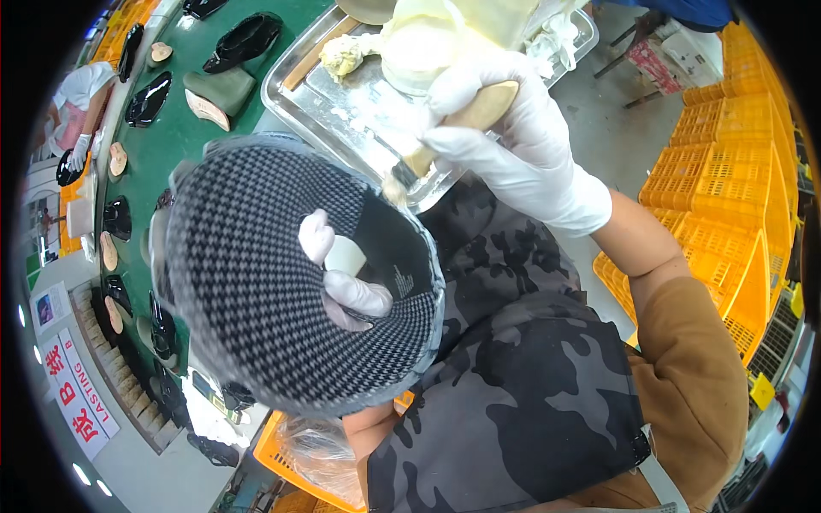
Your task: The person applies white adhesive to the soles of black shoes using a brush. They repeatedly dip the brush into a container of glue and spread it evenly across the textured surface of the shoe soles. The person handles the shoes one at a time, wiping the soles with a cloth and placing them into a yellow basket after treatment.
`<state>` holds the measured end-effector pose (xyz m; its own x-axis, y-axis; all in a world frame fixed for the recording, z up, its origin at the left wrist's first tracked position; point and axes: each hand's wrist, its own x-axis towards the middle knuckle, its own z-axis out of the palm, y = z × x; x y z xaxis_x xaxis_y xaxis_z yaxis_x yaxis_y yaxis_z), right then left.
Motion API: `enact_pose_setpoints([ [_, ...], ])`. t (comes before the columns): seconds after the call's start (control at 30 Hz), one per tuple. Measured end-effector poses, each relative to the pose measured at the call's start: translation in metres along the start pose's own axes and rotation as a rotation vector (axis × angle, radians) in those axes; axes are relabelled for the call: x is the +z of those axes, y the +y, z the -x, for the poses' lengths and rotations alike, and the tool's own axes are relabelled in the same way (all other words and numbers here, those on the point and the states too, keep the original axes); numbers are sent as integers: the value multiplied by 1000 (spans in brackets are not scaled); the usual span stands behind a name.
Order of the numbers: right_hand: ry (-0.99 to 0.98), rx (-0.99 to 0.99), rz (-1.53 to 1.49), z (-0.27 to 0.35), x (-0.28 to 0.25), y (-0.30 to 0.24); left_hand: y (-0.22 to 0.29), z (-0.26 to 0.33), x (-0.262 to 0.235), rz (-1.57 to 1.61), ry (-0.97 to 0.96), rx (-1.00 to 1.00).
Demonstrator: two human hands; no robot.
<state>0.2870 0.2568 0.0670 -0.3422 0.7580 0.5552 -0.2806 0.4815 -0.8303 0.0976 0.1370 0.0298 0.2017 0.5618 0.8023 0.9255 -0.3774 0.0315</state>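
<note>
My right hand (539, 150), in a white glove, is closed round the wooden handle of a brush (492, 104). Its bristle end points down at the rim of a rounded shoe upper (256, 265) with a black-and-grey checked lining. My left hand (359, 295), also gloved, grips this upper, its fingers showing around the opening in the middle. A small white piece (345, 255) sits between those fingers; the rest of the hand is hidden behind the checked material. Beyond the upper lies a metal tray (278, 94) with white smears and a translucent tub (415, 60).
A green conveyor (184, 81) on the left carries black shoe uppers (244, 41) and shoe lasts (218, 90). Yellow crates (718, 162) are stacked on the right. An orange crate (282, 462) with clear plastic stands below. Another person (81, 103) works across the conveyor.
</note>
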Motion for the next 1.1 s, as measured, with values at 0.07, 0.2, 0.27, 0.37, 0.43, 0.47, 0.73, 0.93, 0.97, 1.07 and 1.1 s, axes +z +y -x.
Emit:
enact_pose_setpoints([
  [0.07, 1, -58, 111, -7, -9, 4, 13, 1, 10, 265, 44, -295],
  [0.2, 250, 176, -19, -18, -21, -5, 26, 11, 13, 893, 324, -829],
  [0.27, 281, 125, 47, -28, -30, -3, 22, 10, 2, 1156, 359, -938],
  [0.37, 273, 123, -10, -31, -50, 1, 28, 5, -13, 1370, 527, -1220],
  [0.43, 313, 108, -15, -36, -51, 1, 23, 10, -20, 1445, 486, -1246],
  [0.47, 335, 101, -17, -38, -51, 0, 21, 11, -22, 1478, 466, -1260],
  [0.73, 462, 426, -761, -26, -53, 10, 33, 17, -44, 1452, 754, -1453],
  [0.93, 511, 790, -1353, 4, -57, 12, 33, 12, -47, 1373, 638, -1320],
  [0.97, 481, 805, -1411, 5, -56, 10, 37, 2, -48, 1276, 681, -1412],
  [1.07, 487, 819, -1458, 3, -51, 7, 36, 3, -47, 1173, 720, -1455],
  [1.1, 505, 820, -1454, 3, -51, 6, 37, 2, -46, 1186, 722, -1443],
])
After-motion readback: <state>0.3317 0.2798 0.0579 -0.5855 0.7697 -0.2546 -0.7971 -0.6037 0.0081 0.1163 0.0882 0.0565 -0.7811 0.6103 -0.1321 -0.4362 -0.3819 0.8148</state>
